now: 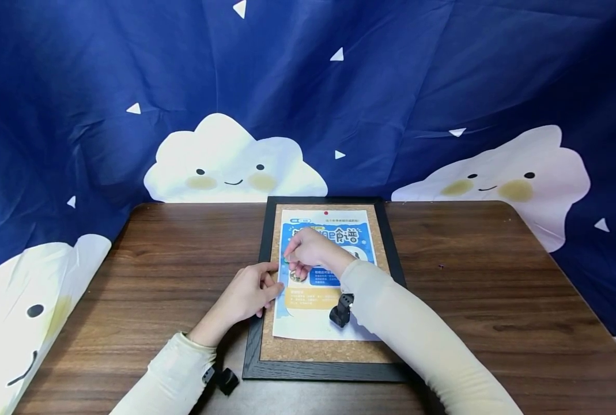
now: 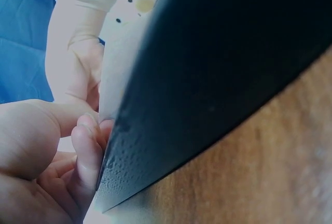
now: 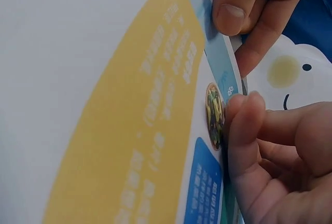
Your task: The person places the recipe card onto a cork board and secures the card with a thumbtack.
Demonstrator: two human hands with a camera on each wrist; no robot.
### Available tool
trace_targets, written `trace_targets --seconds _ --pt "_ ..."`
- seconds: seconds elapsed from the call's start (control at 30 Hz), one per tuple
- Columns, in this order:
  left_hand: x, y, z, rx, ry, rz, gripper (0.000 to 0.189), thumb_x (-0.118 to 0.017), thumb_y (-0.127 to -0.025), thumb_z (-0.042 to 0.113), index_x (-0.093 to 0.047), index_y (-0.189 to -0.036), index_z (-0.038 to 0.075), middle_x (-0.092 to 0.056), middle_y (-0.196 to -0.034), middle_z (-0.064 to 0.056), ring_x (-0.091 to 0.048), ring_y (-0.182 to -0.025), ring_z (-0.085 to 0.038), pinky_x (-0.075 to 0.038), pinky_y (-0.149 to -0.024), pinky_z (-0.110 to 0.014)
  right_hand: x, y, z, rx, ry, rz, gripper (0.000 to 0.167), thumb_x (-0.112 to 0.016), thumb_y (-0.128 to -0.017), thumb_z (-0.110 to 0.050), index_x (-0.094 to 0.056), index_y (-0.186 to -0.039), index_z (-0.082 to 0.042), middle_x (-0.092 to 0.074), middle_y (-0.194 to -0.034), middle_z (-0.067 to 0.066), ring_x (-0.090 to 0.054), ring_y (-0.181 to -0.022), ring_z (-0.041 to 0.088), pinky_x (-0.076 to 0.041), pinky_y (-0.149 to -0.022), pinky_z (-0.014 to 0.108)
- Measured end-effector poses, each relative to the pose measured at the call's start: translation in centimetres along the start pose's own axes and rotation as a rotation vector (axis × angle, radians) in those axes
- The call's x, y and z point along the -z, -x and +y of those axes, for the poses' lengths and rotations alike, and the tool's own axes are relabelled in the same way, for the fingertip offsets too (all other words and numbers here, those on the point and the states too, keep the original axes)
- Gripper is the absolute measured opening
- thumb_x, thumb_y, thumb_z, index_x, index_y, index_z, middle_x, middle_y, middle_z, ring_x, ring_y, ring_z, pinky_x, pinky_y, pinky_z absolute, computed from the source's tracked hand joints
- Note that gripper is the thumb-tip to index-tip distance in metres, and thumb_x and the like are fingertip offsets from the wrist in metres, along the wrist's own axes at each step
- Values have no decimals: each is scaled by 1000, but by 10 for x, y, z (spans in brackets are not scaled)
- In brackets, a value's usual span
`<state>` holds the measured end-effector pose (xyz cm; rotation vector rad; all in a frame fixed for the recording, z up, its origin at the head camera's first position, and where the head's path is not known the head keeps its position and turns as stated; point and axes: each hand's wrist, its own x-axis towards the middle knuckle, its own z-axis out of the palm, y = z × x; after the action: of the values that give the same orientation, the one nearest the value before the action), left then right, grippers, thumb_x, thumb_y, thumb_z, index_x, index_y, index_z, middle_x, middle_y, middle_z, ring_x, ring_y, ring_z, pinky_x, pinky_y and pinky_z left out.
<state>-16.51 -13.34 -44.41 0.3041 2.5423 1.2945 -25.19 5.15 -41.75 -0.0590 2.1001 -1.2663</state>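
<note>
A printed poster sheet, blue and yellow with a white lower part, lies on a cork board in a black frame. At the sheet's left side my right hand pinches a small green pushpin, mostly covered by the fingertips; in the right wrist view the fingertips meet right at the paper. My left hand rests across the frame's left side, its thumb pressing on the paper's left edge. A red pushpin sits at the sheet's top middle.
The framed board lies on a dark brown wooden table. Behind it hangs a blue curtain printed with white clouds and triangles. Both wrists carry small black cameras, one of them over the sheet's lower part.
</note>
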Motion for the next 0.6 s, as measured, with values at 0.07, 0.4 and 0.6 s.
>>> trace_targets --seconds 0.07,0.4,0.6 --pt "0 0 0 1 2 0 53 -73 -101 8 -57 -149 -7 -66 -73 0 -58 -45 -15 -53 -45 -32 0 -1 1 -4 -10 1 14 -61 -107 1 -71 -115 8 -68 -77 12 -63 -56 17 -61 -54 26" --pt "0 1 -1 6 8 1 53 -72 -101 8 -57 -149 -6 -66 -73 0 -58 -46 -15 -53 -45 -32 2 -1 1 -4 -28 -15 16 -60 -106 3 -72 -117 9 -67 -75 11 -65 -58 18 -61 -56 26" --pt "0 1 -2 -3 13 -2 52 -72 -101 8 -57 -149 -6 -66 -72 0 -58 -45 -14 -53 -44 -32 2 -2 0 -6 -22 -20 16 -61 -106 3 -72 -116 9 -68 -75 11 -66 -59 18 -62 -57 27"
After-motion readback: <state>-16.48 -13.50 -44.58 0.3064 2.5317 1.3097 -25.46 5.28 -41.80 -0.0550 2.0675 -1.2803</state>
